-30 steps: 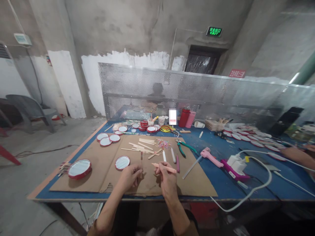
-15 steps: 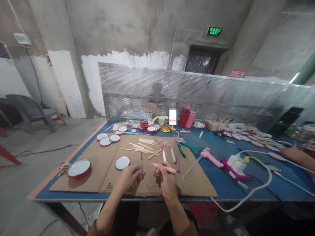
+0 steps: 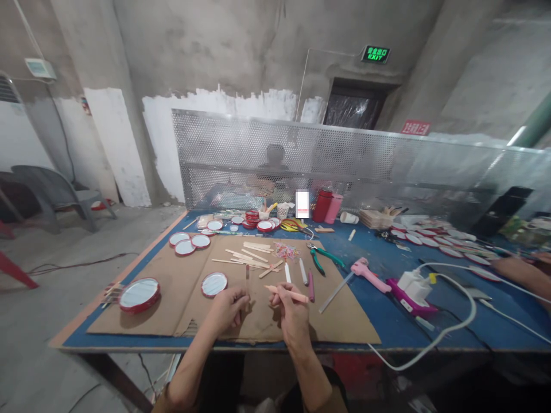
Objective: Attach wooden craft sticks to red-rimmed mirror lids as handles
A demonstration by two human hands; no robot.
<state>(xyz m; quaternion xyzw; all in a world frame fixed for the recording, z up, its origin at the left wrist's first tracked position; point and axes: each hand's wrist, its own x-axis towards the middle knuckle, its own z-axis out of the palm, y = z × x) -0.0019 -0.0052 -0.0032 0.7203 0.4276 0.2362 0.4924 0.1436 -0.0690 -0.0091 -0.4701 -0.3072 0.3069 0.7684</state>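
Observation:
My left hand [image 3: 230,305] is closed on a thin wooden stick [image 3: 247,273], held upright with a reddish-brown upper end. My right hand [image 3: 290,312] grips a peach-coloured marker pen [image 3: 297,296], its tip pointing left towards the stick but apart from it. Left of my left hand lies a round, red-rimmed disc [image 3: 214,284] with a pale face. Beyond my hands are a white marker [image 3: 287,272], a grey marker [image 3: 303,272] and a purple marker [image 3: 311,287]. Loose wooden sticks [image 3: 247,257] and a heap of small coloured strands [image 3: 286,250] lie farther back on the cardboard [image 3: 185,310].
Green-handled pliers [image 3: 325,257] and a pink glue gun [image 3: 372,276] lie to the right, near a purple power strip [image 3: 411,301] with white cables. A thicker red-rimmed drum [image 3: 139,295] sits at left. Another person's arm [image 3: 520,275] reaches in from the right.

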